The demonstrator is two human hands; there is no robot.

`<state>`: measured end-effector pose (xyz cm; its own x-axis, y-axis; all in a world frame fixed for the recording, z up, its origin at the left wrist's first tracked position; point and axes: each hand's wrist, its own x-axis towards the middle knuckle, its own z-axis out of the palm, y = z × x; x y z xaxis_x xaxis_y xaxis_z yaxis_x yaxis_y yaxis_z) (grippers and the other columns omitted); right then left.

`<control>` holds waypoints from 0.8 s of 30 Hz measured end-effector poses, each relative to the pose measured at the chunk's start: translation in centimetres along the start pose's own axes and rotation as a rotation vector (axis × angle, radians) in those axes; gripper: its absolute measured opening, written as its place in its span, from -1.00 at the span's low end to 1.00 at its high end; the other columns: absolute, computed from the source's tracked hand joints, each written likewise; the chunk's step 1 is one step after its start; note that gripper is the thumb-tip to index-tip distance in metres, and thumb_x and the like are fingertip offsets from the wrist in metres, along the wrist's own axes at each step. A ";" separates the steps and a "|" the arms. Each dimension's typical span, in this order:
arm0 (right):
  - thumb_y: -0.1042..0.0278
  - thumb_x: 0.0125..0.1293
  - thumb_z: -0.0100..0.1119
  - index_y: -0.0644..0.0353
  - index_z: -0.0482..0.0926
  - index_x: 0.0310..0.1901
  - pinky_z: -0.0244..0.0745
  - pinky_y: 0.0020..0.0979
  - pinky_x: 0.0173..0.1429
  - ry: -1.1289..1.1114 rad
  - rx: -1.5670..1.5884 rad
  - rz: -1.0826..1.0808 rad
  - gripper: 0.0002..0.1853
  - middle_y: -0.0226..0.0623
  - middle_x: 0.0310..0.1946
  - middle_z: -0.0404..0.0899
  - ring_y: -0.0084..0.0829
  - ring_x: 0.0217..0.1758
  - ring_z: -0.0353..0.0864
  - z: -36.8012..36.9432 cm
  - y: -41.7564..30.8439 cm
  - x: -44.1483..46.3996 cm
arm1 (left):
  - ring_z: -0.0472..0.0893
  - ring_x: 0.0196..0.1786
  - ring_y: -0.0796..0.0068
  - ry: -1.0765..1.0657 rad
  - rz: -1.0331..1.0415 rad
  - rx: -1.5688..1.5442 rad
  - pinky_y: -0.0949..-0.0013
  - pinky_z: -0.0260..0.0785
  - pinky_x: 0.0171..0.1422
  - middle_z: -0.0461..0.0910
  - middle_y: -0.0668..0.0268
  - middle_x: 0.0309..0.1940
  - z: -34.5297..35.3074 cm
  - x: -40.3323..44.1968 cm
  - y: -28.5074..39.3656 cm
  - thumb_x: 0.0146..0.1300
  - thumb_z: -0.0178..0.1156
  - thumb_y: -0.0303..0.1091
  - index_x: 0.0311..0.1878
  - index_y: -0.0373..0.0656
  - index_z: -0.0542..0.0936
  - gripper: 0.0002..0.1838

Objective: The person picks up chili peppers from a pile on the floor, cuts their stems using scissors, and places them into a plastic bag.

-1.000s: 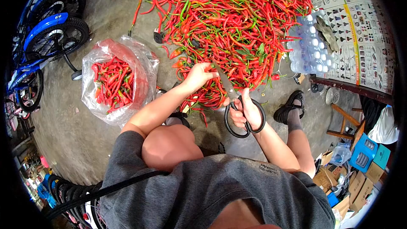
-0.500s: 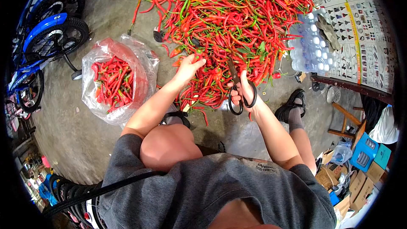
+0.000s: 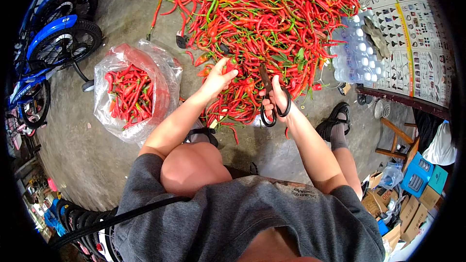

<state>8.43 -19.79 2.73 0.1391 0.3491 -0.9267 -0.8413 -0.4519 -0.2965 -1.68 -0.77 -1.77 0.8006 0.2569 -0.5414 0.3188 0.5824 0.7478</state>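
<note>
My left hand (image 3: 217,81) is closed at the near left side of a big heap of red chili peppers (image 3: 272,24). A red chili pepper (image 3: 232,64) with a green top is pinched between its thumb and fingers. To its right, my right hand (image 3: 278,101) grips a pair of dark scissors (image 3: 266,78) by the black handle loops. The scissors' blades point up and away over the heap, apart from the held pepper. The far end of the heap runs out of view.
A clear plastic bag (image 3: 167,75) with red chili peppers inside stands on the concrete floor at left. Bottled water packs (image 3: 354,53) lie right of the heap. Blue bicycles (image 3: 53,24) stand far left; a wooden stool (image 3: 395,138) and cardboard boxes (image 3: 412,213) are at right.
My right hand with the scissors has moved slightly up and away from me. My left hand has shifted only a little, still pinching the chili pepper.
</note>
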 end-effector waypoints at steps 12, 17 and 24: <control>-0.16 0.33 -0.16 0.33 0.47 -0.06 0.40 -0.18 -0.08 0.236 -1.003 -0.497 -0.40 0.15 -0.35 0.56 0.01 -0.12 0.57 0.9 3.0 -3.6 | 0.13 -0.70 0.83 0.057 -0.069 -0.019 0.63 -0.13 -0.63 0.31 0.63 -0.62 1.2 -1.0 0.9 0.14 0.26 -0.38 -0.25 -0.03 0.45 -0.83; -0.28 0.29 -0.21 0.32 0.40 0.05 0.40 -0.16 0.00 0.228 -0.963 -0.508 -0.30 0.15 -0.27 0.56 0.04 -0.05 0.54 1.2 3.3 -4.3 | 0.15 -0.71 0.81 -0.013 0.069 -0.125 0.61 -0.10 -0.65 0.32 0.59 -0.62 1.2 -0.6 0.0 0.16 0.23 -0.43 -0.27 -0.10 0.46 -0.87; -0.29 0.29 -0.21 0.32 0.40 0.03 0.41 -0.18 -0.04 0.265 -0.939 -0.521 -0.30 0.11 -0.29 0.57 0.05 -0.10 0.55 1.5 3.7 -3.7 | 0.14 -0.72 0.79 -0.059 0.104 -0.100 0.61 -0.10 -0.64 0.27 0.57 -0.70 1.9 -1.9 1.3 0.16 0.22 -0.46 -0.35 -0.16 0.47 -0.90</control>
<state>3.97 -21.49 5.36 0.5634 0.5417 -0.6239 0.0687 -0.7832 -0.6180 -1.84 -1.93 0.97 0.8557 0.2760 -0.4377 0.1831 0.6298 0.7549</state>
